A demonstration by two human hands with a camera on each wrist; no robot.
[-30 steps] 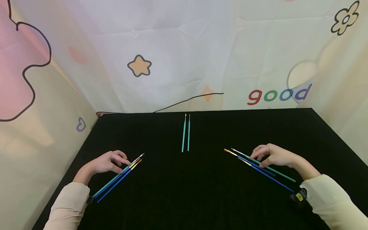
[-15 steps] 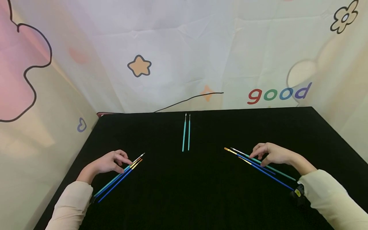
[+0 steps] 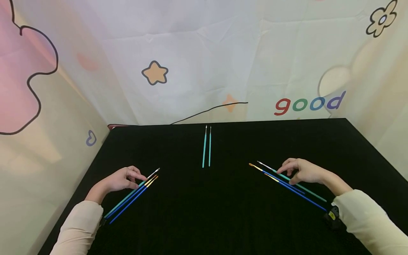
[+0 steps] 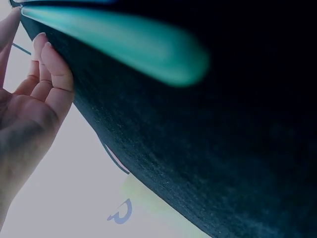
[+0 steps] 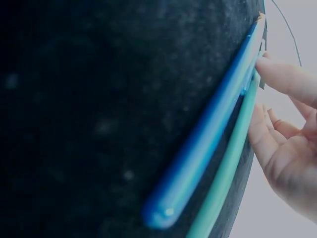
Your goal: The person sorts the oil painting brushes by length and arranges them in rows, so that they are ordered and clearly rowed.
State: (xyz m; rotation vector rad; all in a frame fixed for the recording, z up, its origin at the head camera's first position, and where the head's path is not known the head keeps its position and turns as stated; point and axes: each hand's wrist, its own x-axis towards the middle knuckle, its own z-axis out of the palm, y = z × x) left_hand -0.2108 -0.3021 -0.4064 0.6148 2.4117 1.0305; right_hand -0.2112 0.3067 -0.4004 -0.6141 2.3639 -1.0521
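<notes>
At the left of the head view, my left hand (image 3: 121,179) pinches a teal paintbrush (image 3: 122,202) between thumb and forefinger, the other fingers curled in. Two blue paintbrushes (image 3: 129,203) lie close alongside it. Across the table, my right hand (image 3: 304,172) pinches a green paintbrush (image 3: 310,193) with thumb and forefinger. Beside that one lie a long blue paintbrush (image 3: 302,196) and a shorter blue one (image 3: 267,174). The left wrist view shows the teal handle (image 4: 148,47) blurred up close; the left fingertips are partly cut off there.
Two light-blue paintbrushes (image 3: 204,150) lie side by side at the far middle of the black tabletop (image 3: 210,212). A printed cloth (image 3: 204,63) with a star and the word "good" hangs behind and at the sides.
The green paintbrush under my right hand has shifted slightly away from the blue ones. The teal one at the left has also edged a little away from its neighbours. Both hands have barely moved.
</notes>
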